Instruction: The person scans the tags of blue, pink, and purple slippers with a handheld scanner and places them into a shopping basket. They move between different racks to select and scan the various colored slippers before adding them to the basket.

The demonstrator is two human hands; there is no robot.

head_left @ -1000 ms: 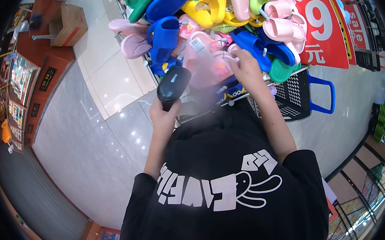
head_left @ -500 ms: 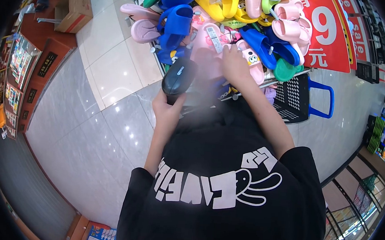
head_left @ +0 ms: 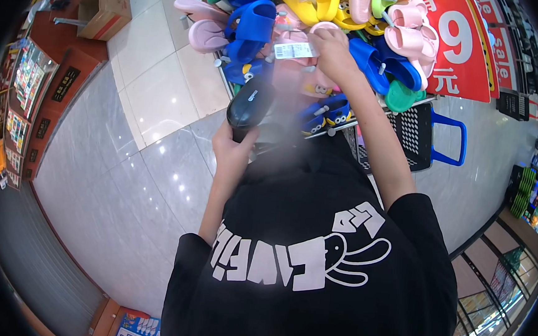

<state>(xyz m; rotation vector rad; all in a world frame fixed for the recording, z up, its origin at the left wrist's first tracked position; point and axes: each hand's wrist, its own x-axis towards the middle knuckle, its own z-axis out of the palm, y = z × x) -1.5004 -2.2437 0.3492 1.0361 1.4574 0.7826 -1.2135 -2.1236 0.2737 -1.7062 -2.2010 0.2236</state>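
Observation:
My left hand (head_left: pixel 233 148) is wrapped round a black handheld barcode scanner (head_left: pixel 250 106), its rounded head pointing up toward the heap of slippers. A white barcode tag (head_left: pixel 294 50) lies level over pale pink slippers (head_left: pixel 285 72), just above and right of the scanner. At the tag's right end, the fingers of my right hand (head_left: pixel 334 55) are pinched together on it; the fingertips are partly hidden. Blue slippers with cartoon eyes (head_left: pixel 327 114) sit below my right wrist. A hazy blur covers the area between the scanner and the slippers.
Blue slippers (head_left: pixel 251 32), yellow slippers (head_left: pixel 315 2) and green ones (head_left: pixel 402 97) crowd the rack. A red price sign (head_left: pixel 458 50) stands at its right. Below it is a black basket with a blue handle (head_left: pixel 464 141). A cardboard box (head_left: pixel 108 12) sits on the left counter.
My right hand has moved up slightly, and the tag has turned from slanted to level. The pink slippers under it have shifted, uncovering the cartoon-eyed blue slippers. The scanner has hardly moved.

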